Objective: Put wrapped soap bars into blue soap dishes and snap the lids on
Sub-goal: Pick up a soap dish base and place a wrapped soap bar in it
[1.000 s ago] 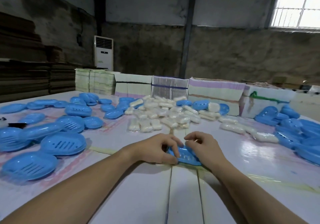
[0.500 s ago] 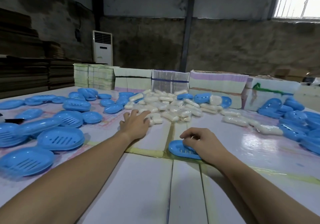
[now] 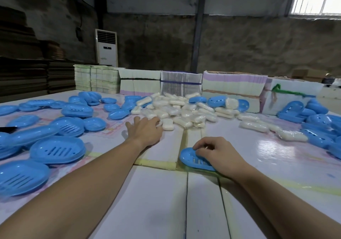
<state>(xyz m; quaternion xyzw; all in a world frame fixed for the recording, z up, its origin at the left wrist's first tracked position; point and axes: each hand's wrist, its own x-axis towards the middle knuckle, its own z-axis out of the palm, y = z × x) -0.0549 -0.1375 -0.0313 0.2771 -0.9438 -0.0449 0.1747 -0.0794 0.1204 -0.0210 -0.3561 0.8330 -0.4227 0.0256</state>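
An open blue soap dish (image 3: 191, 158) with a slotted bottom lies on the white table (image 3: 156, 192) in front of me. My right hand (image 3: 218, 154) grips its far right rim with curled fingers. My left hand (image 3: 144, 130) is stretched forward, palm down with fingers spread, at the near edge of the pile of wrapped white soap bars (image 3: 179, 109). Its fingertips touch the nearest bars, and one wrapped bar (image 3: 168, 124) lies just to its right. I cannot see a bar held in it.
Many blue dishes and lids (image 3: 57, 149) cover the table's left side, and more are heaped at the right (image 3: 321, 128). Stacks of flat cartons (image 3: 233, 83) line the far edge. A standing air conditioner (image 3: 106, 46) is by the back wall.
My left hand let go of the dish and reached forward to the soap pile. My right hand stayed on the dish.
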